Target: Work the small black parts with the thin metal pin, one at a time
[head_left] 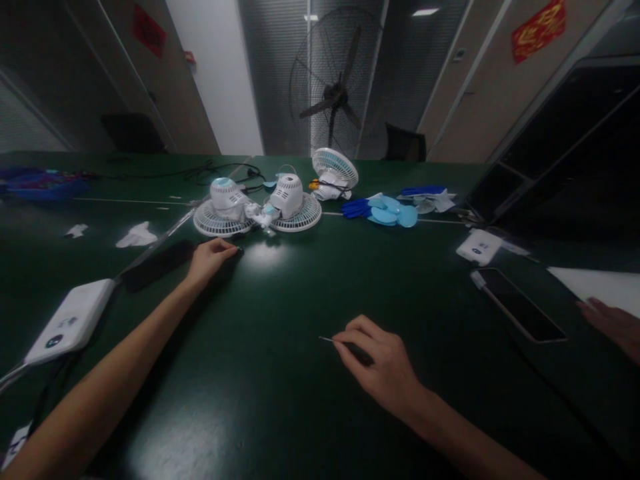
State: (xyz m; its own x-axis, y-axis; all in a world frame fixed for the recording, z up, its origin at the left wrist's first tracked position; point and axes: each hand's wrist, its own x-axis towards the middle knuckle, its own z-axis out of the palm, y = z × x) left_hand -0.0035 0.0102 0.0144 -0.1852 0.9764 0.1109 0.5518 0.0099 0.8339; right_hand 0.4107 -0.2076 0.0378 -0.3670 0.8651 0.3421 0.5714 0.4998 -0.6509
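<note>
My right hand [377,360] is closed around a small screwdriver [361,354]. Its dark handle lies in my fingers and its thin metal shaft points left, above the green table [300,413]. Farther off to the left, my left hand [211,259] is at the tabletop with thumb and forefinger pinched together. A tiny dark thing shows at those fingertips, too small to name. Just beyond this hand, two small white fans [225,207] lie with their round grilles down. A third white fan [334,172] stands tilted behind them.
Blue gloves with light blue discs [393,211] lie at the back. On the right are a phone [520,303], a white device [479,247] and another person's hand [613,327]. A white power bank [70,320] and a dark phone-like slab [159,265] lie left.
</note>
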